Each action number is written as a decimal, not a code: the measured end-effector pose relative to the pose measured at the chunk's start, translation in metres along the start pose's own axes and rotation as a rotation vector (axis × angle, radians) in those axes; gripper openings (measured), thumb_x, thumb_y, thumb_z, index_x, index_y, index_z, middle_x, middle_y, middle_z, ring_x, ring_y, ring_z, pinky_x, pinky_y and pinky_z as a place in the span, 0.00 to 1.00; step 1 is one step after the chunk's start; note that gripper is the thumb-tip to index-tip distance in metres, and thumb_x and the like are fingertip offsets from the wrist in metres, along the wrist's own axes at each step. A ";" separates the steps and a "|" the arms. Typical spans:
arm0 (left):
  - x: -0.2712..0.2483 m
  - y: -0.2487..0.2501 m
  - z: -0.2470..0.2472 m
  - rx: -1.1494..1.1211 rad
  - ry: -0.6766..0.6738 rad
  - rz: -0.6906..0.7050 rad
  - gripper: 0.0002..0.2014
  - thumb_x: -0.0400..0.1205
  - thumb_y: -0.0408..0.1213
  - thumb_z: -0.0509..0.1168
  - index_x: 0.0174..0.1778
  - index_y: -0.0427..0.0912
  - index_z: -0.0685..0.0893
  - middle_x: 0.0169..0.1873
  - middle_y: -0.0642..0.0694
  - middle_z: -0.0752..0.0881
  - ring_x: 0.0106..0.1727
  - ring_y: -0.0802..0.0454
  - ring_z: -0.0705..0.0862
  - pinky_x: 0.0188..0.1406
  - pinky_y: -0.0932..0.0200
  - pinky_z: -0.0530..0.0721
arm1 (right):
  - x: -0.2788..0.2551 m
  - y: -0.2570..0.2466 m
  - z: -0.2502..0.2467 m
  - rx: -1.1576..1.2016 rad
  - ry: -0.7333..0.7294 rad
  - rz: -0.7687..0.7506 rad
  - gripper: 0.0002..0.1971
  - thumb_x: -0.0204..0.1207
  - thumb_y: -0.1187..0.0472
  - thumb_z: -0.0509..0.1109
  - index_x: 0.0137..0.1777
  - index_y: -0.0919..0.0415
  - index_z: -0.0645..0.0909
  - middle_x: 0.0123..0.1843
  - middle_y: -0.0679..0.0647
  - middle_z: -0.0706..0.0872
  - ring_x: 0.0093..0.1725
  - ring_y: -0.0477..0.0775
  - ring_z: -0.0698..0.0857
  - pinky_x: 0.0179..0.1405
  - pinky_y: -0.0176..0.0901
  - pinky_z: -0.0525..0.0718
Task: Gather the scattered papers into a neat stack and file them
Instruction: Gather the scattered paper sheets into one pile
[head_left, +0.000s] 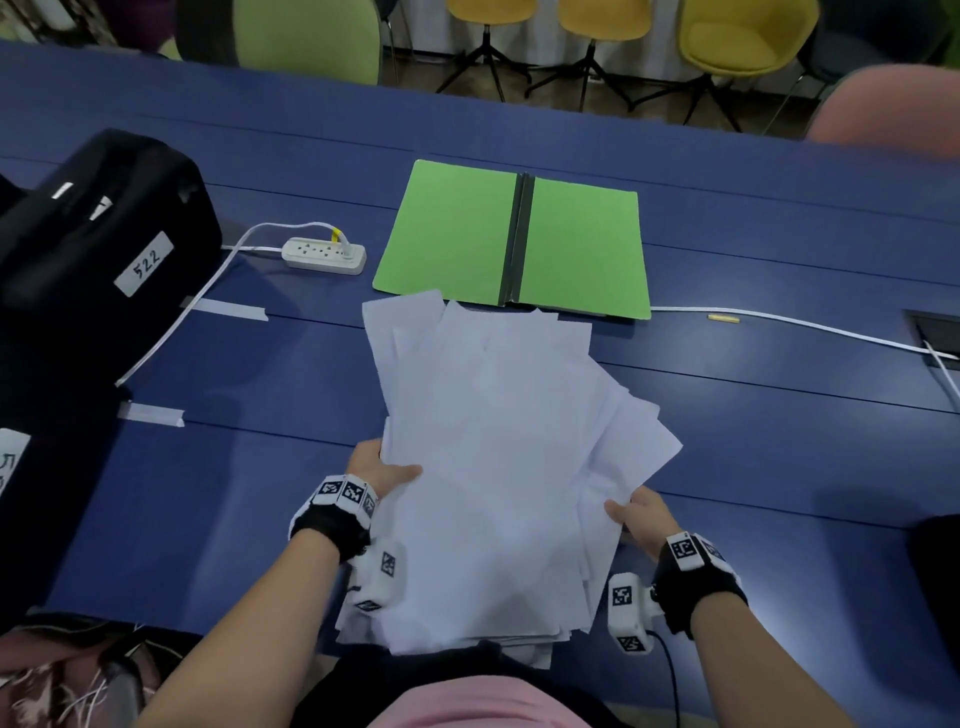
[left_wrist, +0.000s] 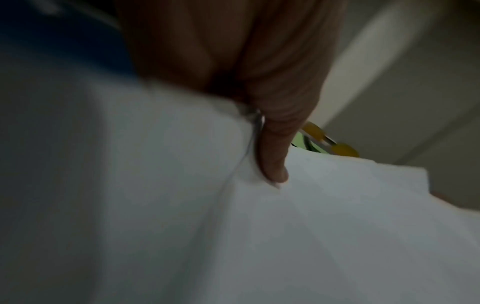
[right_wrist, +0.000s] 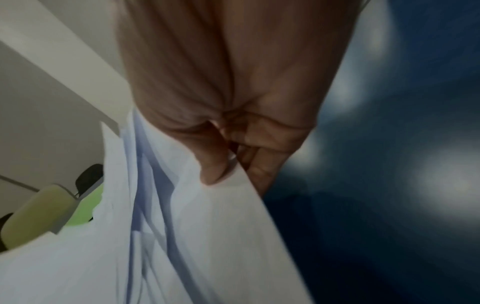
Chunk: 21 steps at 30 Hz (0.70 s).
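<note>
A loose, uneven bundle of white papers (head_left: 498, 457) is held up over the blue table (head_left: 234, 467), its sheets fanned and out of line. My left hand (head_left: 387, 470) grips the bundle's left edge, thumb on top. My right hand (head_left: 631, 514) grips the right edge, thumb on top and fingers underneath. The left wrist view shows the thumb (left_wrist: 275, 156) pressing into the papers (left_wrist: 285, 236). In the right wrist view the thumb (right_wrist: 213, 170) pinches the papers (right_wrist: 182, 236) against the fingers. An open green folder (head_left: 511, 236) with a dark spine lies flat beyond the bundle.
A black bag (head_left: 98, 244) labelled 522 sits at the left. A white power strip (head_left: 324, 254) and its cable lie left of the folder; another white cable (head_left: 805, 327) runs right. Tape strips (head_left: 228, 309) mark the table. Chairs (head_left: 743, 36) stand behind the far edge.
</note>
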<state>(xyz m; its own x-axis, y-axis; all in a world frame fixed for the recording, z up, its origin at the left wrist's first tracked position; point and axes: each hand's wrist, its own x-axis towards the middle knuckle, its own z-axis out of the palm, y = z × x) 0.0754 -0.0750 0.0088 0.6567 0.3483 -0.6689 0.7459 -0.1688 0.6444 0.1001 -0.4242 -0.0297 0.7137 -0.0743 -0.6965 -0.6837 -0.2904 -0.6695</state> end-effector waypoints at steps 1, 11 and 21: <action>0.001 0.000 -0.002 0.052 -0.011 0.019 0.19 0.72 0.27 0.74 0.60 0.31 0.84 0.58 0.36 0.87 0.57 0.42 0.86 0.57 0.55 0.81 | -0.001 -0.002 -0.003 0.076 0.018 -0.044 0.03 0.80 0.70 0.64 0.50 0.66 0.79 0.44 0.62 0.83 0.39 0.57 0.82 0.33 0.41 0.83; 0.002 -0.017 -0.007 0.137 0.010 0.016 0.24 0.72 0.23 0.74 0.64 0.31 0.80 0.61 0.36 0.85 0.62 0.41 0.84 0.60 0.56 0.78 | 0.006 -0.017 -0.020 0.114 0.475 -0.122 0.18 0.73 0.61 0.69 0.29 0.61 0.62 0.29 0.57 0.62 0.34 0.54 0.61 0.31 0.43 0.58; 0.007 -0.029 -0.012 0.013 0.161 -0.106 0.32 0.68 0.28 0.78 0.67 0.33 0.73 0.63 0.37 0.82 0.65 0.39 0.81 0.60 0.51 0.78 | -0.006 0.003 -0.031 0.222 0.515 0.137 0.16 0.71 0.66 0.68 0.28 0.62 0.64 0.28 0.59 0.70 0.26 0.55 0.68 0.27 0.40 0.67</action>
<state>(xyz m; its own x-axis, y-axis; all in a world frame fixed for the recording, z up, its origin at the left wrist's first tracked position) 0.0570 -0.0567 -0.0098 0.5491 0.5072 -0.6643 0.8118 -0.1346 0.5683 0.0989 -0.4539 -0.0198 0.5609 -0.5679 -0.6024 -0.7510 -0.0428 -0.6589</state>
